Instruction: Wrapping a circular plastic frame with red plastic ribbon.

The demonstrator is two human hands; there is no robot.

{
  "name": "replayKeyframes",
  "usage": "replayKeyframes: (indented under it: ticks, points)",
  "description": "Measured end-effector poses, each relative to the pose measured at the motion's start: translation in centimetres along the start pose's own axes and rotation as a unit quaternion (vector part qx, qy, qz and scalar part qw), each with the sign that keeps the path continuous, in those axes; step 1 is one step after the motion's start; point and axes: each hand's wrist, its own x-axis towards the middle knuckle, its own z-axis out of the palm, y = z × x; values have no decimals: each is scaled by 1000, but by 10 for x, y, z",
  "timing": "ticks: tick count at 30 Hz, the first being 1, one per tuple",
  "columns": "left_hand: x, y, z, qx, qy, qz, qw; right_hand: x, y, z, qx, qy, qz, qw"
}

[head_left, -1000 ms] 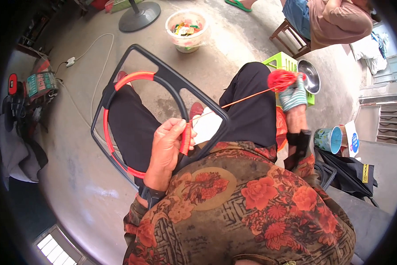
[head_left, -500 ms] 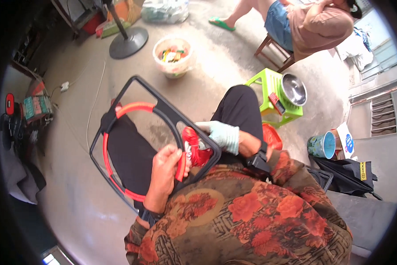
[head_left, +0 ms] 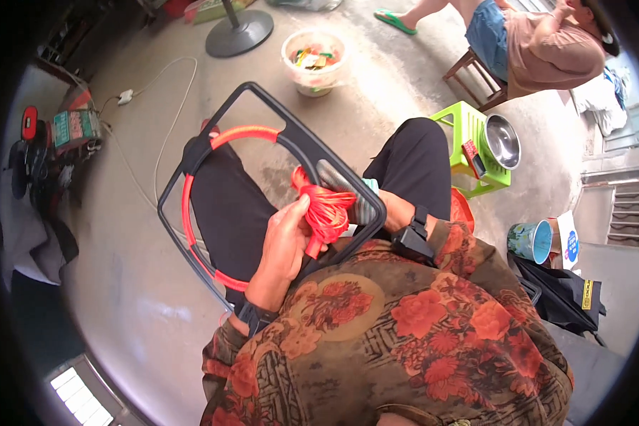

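Observation:
A black frame [head_left: 266, 113] with rounded corners, holding an inner ring partly wrapped in red strip, lies tilted over my lap. My left hand [head_left: 285, 238] is bare and closed around the ring's near right part, where a red wrapped end pokes out below the fingers. Its thumb touches a looped bundle of shiny red strip [head_left: 328, 213]. My right hand [head_left: 365, 204], in a pale striped glove, is at the frame's right side, closed against the bundle from behind. The bundle and the frame hide most of its fingers.
A green stool [head_left: 468, 131] at the right bears a steel bowl [head_left: 502, 142] and a small red-and-black box [head_left: 474, 157]. Ahead stand a filled white bucket [head_left: 315, 64] and a round stand base [head_left: 239, 34]. A person [head_left: 539, 53] sits far right. A white cable [head_left: 164, 135] crosses the floor.
The red bundle has come up from beneath the frame into view between my hands, now in front of the glove. The whole view has shifted, with the surroundings sliding rightward.

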Motion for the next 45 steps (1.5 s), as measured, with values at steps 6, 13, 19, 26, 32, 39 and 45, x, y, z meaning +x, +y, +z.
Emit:
replayKeyframes:
  ticks: [6, 13, 19, 26, 32, 39, 45]
  points:
    - [3, -4, -11, -35, 2, -44, 998, 18, -23, 47, -130, 77, -110, 982]
    - [1, 0, -15, -83, -15, -60, 995, -51, -96, 41, 116, 37, -250, 960]
    - [3, -1, -17, -93, -19, -67, 993, -145, -126, -7, 118, -74, -299, 944]
    - [7, -4, -8, -28, 6, -7, 1000, -166, -115, -23, -48, 83, -268, 959]
    - [6, 5, 3, 16, 17, -19, 1000, -148, -131, -13, -168, 273, -227, 920]
    - [7, 9, 1, 31, -3, -24, 999, -102, -90, 49, -611, 128, -73, 778]
    - [2, -1, 0, 22, -7, 44, 999, -39, -48, 68, -353, -91, -107, 925]
